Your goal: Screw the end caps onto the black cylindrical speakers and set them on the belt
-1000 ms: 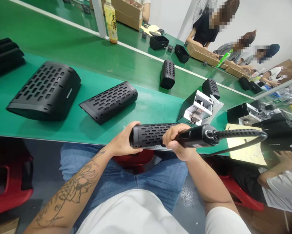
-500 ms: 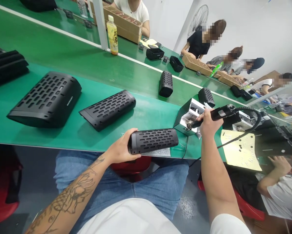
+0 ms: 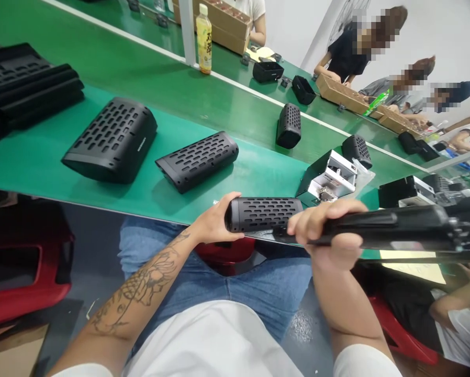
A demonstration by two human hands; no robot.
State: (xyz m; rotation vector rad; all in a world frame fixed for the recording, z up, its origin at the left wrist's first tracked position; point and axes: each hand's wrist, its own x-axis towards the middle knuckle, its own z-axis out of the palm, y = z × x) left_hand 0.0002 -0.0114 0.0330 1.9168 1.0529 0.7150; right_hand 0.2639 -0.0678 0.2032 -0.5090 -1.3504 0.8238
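Black is the slotted housing (image 3: 266,214) that is seen in the head view at the near edge of the green bench (image 3: 266,173), in front of the lap. Whether it is rested on the surface or held slightly above it cannot be told. Its left end is clasped by the left hand (image 3: 219,222), with digits bent over the far and near edges. By the right hand (image 3: 329,225), a black tool (image 3: 395,228) is gripped in curled fingers; its front end is aimed leftward at the housing's near right corner, though contact cannot be confirmed. Beyond that hand, a silver-and-black box (image 3: 333,175) is set on the bench. To the left, a smaller housing (image 3: 199,157) and a larger one (image 3: 113,141) are laid slotted face up.

From its look, the shell can be judged stiff, probably moulded plastic, and fairly light. The smooth rims might be slippery and the finish easily scratched, while the thin bars between slots should not be pressed hard. Hold is best taken at the solid end band, where the slotted face is left uncovered and fingers are kept away from the tool.
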